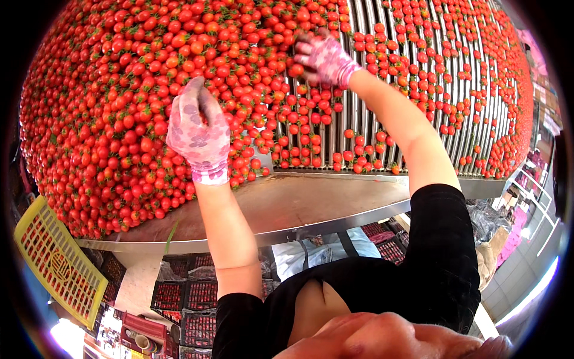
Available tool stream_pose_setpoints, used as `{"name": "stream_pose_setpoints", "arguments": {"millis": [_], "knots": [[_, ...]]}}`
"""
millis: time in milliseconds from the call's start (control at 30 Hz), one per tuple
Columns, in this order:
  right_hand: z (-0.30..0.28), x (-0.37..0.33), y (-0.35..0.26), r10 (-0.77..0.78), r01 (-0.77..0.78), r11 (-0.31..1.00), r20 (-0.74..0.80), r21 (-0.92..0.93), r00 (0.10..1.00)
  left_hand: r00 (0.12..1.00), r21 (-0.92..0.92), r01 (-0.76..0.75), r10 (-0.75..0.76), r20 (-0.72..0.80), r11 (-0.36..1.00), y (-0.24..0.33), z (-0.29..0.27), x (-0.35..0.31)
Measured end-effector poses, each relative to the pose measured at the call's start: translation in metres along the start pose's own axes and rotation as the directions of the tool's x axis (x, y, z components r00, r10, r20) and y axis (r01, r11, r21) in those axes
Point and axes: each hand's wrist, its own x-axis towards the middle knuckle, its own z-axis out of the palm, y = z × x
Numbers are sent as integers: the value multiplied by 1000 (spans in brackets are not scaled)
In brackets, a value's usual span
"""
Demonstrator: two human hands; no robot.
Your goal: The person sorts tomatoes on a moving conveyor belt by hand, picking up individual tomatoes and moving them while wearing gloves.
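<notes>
Small red tomatoes (125, 119), many with green stems, lie heaped on a metal sorting table (299, 200). Over the heap is my left hand (200, 131) in a pink flowered glove. Its fingers are bent together toward the thumb, and whatever they hold, if anything, is hidden. My right hand (326, 60), gloved the same way, reaches to where the heap meets a bed of metal rollers (353, 110). Its fingers stretch leftward, apart and a little blurred, among the tomatoes there.
Tomatoes sit in rows between the rollers to the right. A yellow plastic crate (60, 263) stands tilted at the lower left, beside the table. Below the table's near edge are stacked black crates (200, 296) filled with red tomatoes.
</notes>
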Motion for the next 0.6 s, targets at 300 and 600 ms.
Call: {"name": "stream_pose_setpoints", "arguments": {"millis": [300,600], "knots": [[-28,-107,102,622,-622,783,-13,-1,783,1000,-32,-15,14,-21,999,1,2,0],[-21,-41,99,612,-575,784,-135,233,780,995,4,38,-38,97,999,8,1,-3]]}}
